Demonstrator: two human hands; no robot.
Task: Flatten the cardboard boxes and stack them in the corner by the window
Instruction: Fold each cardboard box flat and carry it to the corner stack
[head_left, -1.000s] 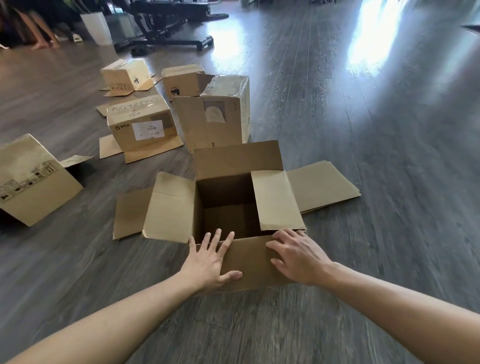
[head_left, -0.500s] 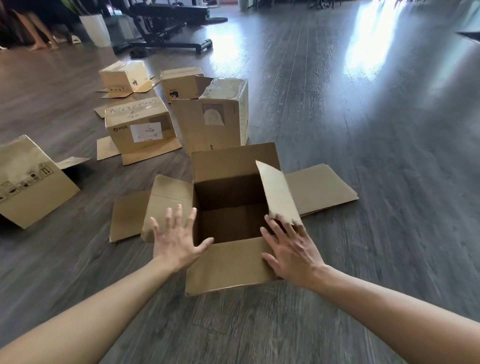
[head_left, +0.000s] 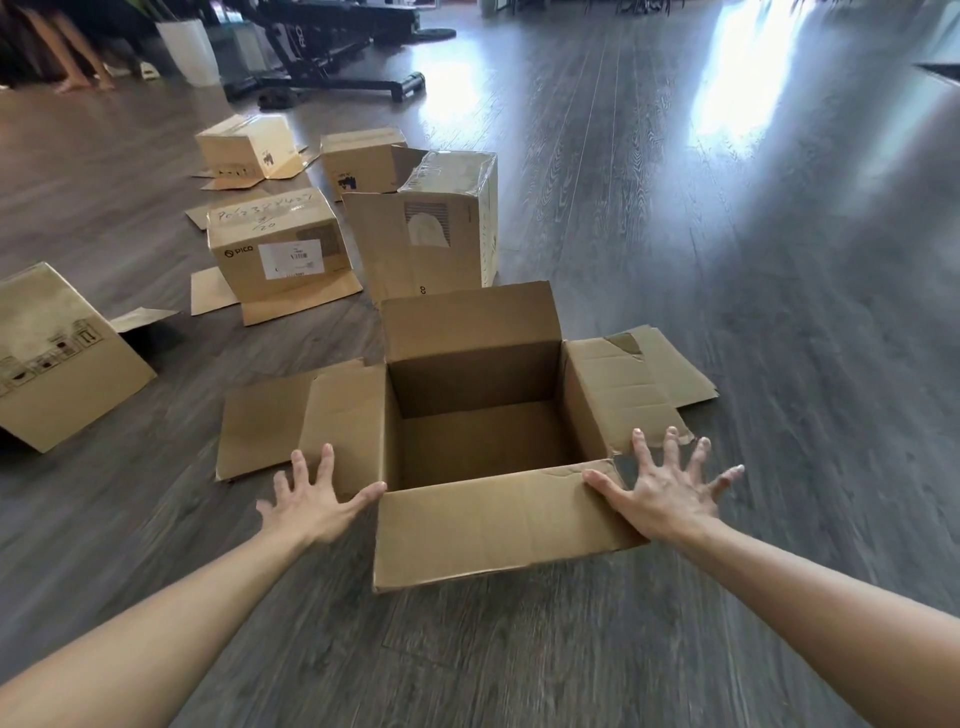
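Head view: an open box (head_left: 478, 415) sits on the dark wood floor (head_left: 779, 260), flaps out. The left hand (head_left: 311, 501) and right hand (head_left: 662, 493) spread their fingers wide at its near corners, holding nothing. More boxes (head_left: 275, 254) stand behind

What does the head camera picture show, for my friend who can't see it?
Two bare hands, left hand and right hand, spread their fingers at the sides of an open cardboard box with all four flaps folded out. It sits on a dark wood floor, with more unflattened boxes behind.
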